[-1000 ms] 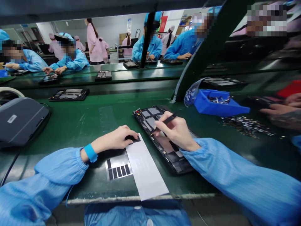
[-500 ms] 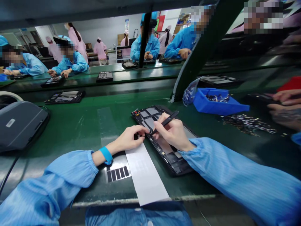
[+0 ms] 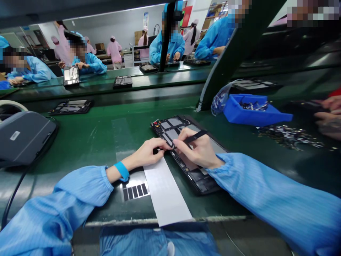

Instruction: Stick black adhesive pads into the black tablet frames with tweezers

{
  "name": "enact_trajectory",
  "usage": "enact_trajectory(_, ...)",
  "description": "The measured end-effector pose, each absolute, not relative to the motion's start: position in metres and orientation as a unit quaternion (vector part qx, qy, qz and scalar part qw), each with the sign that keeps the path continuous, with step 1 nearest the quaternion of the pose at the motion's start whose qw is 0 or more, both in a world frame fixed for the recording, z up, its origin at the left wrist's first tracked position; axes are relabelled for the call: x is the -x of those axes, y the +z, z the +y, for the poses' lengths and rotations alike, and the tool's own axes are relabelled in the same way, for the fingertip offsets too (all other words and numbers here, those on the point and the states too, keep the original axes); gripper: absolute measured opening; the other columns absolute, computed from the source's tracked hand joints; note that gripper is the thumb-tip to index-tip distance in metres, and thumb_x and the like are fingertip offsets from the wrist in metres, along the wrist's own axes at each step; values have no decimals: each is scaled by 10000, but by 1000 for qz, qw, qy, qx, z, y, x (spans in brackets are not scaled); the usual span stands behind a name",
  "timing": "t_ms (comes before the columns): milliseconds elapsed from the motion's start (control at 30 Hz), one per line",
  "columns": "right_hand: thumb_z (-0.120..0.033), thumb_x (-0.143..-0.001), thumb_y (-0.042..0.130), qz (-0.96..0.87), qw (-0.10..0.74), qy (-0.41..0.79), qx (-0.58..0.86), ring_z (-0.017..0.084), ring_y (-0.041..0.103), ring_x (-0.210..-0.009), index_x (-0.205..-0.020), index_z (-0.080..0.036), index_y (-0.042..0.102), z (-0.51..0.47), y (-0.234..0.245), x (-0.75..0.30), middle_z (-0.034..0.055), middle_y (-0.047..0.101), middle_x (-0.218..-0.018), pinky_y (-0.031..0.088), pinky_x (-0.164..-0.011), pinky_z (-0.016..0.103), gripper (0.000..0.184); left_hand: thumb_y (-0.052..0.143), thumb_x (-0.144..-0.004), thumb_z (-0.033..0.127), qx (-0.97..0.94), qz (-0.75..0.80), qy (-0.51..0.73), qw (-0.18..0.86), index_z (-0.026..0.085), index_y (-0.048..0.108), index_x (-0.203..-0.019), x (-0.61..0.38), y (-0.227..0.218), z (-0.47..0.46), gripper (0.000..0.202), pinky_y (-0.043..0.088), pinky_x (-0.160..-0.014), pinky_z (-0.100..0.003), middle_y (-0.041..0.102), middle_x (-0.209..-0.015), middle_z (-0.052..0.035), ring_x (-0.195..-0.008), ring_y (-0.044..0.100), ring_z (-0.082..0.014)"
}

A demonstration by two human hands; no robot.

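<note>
An opened tablet (image 3: 203, 182), its black frame showing grey panels and small inner parts, lies slanted on the green bench. My right hand (image 3: 198, 147) is closed round black tweezers (image 3: 195, 137), their tips low at the tablet's left edge. Just left of those tips, my left hand (image 3: 149, 151) has its fingers curled together against the same edge; whatever they pinch is hidden. Under that hand runs a white paper strip (image 3: 167, 195). Beside the strip lies a clear sheet with black rectangular stickers (image 3: 135, 192).
A blue bin (image 3: 249, 113) of small parts stands at the right, with loose parts (image 3: 290, 137) heaped before it. A grey machine (image 3: 26, 138) is at the left. Another opened tablet (image 3: 71, 106) lies behind. A slanted green post (image 3: 226, 67) rises behind the bin.
The tweezers have tilted flatter, and both hands stay close together at the tablet's left edge. Across the bench, a co-worker has raised a tablet upright. The whole view has shifted slightly.
</note>
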State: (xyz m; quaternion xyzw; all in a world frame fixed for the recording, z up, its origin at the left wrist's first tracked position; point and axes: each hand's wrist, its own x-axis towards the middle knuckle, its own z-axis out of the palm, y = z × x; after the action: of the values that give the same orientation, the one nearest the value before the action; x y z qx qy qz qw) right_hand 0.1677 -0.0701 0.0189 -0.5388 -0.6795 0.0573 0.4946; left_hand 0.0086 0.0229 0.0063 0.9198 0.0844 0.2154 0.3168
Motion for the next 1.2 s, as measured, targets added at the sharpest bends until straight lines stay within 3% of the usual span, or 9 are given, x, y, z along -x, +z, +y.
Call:
enact_trajectory(200,-348,-803,593,-553,656,11,513,124,520,-453,-635,-219,445,-70,21,-177,2,519,-590,429,-464,287,258,415,-800,45,-990,107,86,34,119,610,-1047,-10,32,-4,323,407,-790,-366,546,-1034,-132,-965,480,-254)
enact_trajectory(267,-333,-794,615,-534,680,11,502,126,545,-468,-668,-216,454,-74,31,-172,2,522,-600,446,-482,283,236,412,-826,78,-993,109,49,5,129,588,-1106,-7,42,-4,334,401,-786,-359,539,-1045,-136,-972,479,-258)
enact_trajectory(400,-339,-794,618,-614,580,105,525,157,590,-642,-725,-198,537,-87,52,-141,30,558,-706,480,-613,302,177,472,-825,154,-983,154,-16,95,157,548,-1138,16,64,25,322,406,-754,-264,578,-992,-66,-856,532,-171)
enact_trajectory(500,-358,-793,607,-708,442,268,481,159,578,-663,-736,-193,558,-84,52,-110,26,584,-715,471,-614,289,181,567,-761,239,-951,238,-132,145,135,611,-972,38,77,51,239,404,-635,-224,617,-827,-22,-717,544,-145)
enact_trajectory(600,-315,-810,562,-729,374,360,445,139,559,-635,-724,-181,557,-67,40,-85,14,583,-702,445,-581,261,159,686,-627,229,-913,243,-252,210,142,649,-816,47,76,62,212,411,-608,-233,626,-721,3,-680,546,-161)
enact_trajectory(700,-275,-814,538,-730,372,381,429,138,560,-667,-712,-174,549,-53,28,-70,16,592,-726,447,-619,264,144,758,-480,155,-903,220,-265,257,161,657,-689,42,66,60,232,435,-643,-263,608,-638,13,-683,548,-187)
enact_trajectory(833,-273,-816,542,-739,373,373,419,142,568,-684,-696,-176,555,-52,22,-66,20,603,-718,454,-658,273,155,802,-329,120,-907,264,-232,231,163,616,-582,32,56,56,316,453,-667,-352,534,-547,8,-682,540,-247)
enact_trajectory(1067,-254,-817,542,-730,389,360,432,142,584,-689,-702,-183,561,-56,23,-67,14,606,-712,467,-656,267,136,784,-334,52,-902,240,-245,261,177,631,-526,30,54,56,276,463,-693,-366,559,-547,0,-683,546,-244)
enact_trajectory(1200,-336,-826,551,-723,386,376,432,144,595,-678,-696,-183,566,-54,21,-66,16,619,-699,476,-646,268,201,761,-322,7,-904,250,-205,281,169,578,-409,30,53,56,259,471,-669,-381,505,-451,7,-623,544,-239)
